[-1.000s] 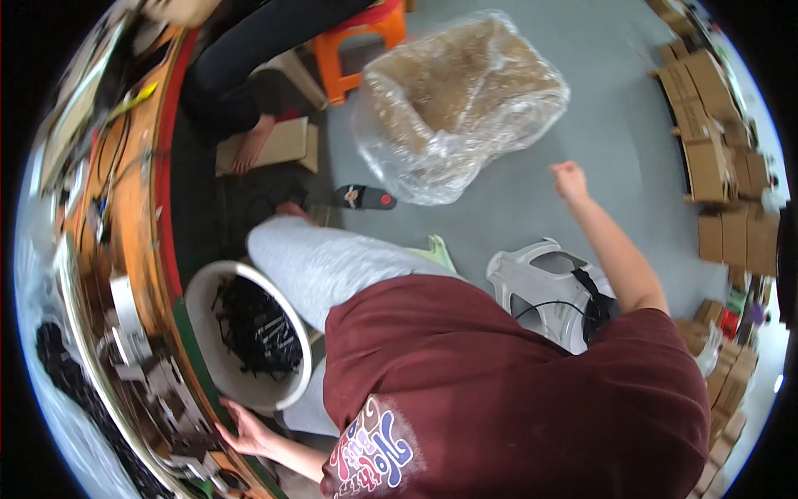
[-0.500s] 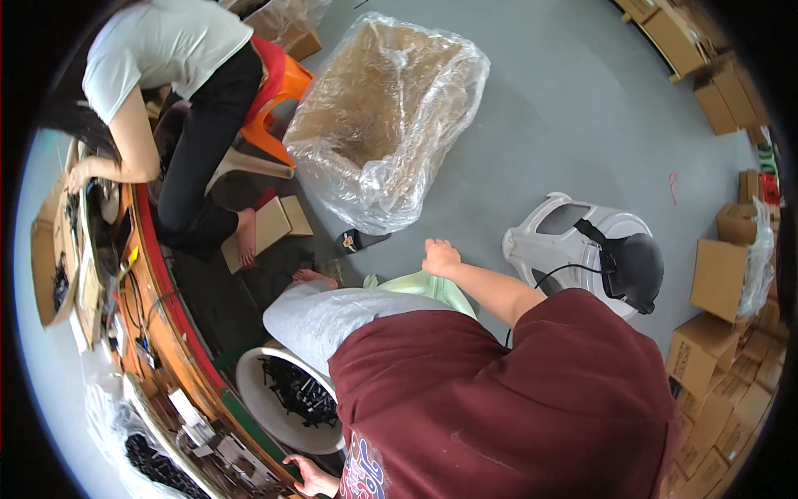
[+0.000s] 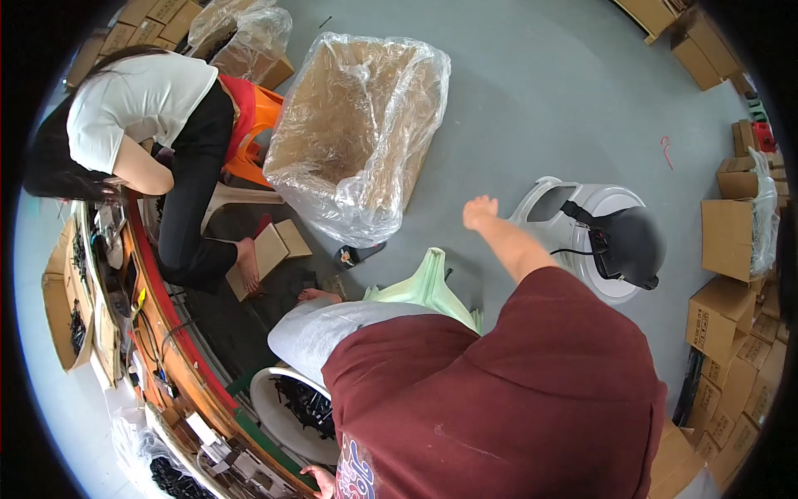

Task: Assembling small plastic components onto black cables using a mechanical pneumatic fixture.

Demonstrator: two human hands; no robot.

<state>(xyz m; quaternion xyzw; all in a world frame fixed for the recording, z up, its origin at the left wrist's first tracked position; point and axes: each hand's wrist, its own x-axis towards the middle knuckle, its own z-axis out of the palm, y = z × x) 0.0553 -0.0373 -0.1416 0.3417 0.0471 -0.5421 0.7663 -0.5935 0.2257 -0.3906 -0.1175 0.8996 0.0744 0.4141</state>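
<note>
I have the right hand [image 3: 480, 212] out over the grey floor [image 3: 532, 108], fingers loose and slightly apart, with nothing in it. My left hand [image 3: 320, 480] is at the bottom of the view beside the edge of the counter [image 3: 189, 363]; the shirt and the frame's rim cut it off, so I can't tell whether it grips anything. Nearest it is the white tub [image 3: 264, 416], just beside the counter and partly hidden by the grey trousers [image 3: 320, 328], with black parts [image 3: 303, 407] heaped inside.

Below my right hand I see a pale green stool [image 3: 431, 287], partly covered by the maroon shirt [image 3: 499, 382]. To its right is a grey stool [image 3: 611, 208] bearing a black strapped thing [image 3: 636, 241].

Farther out, a large box [image 3: 411, 179] lined with clear plastic stands open, a dark sandal [image 3: 349, 254] near its lower corner. Left of it, a co-worker [image 3: 150, 100] in a white top bends over the counter from an orange stool [image 3: 253, 154]. Cardboard boxes [image 3: 731, 241] are stacked along the far right.
</note>
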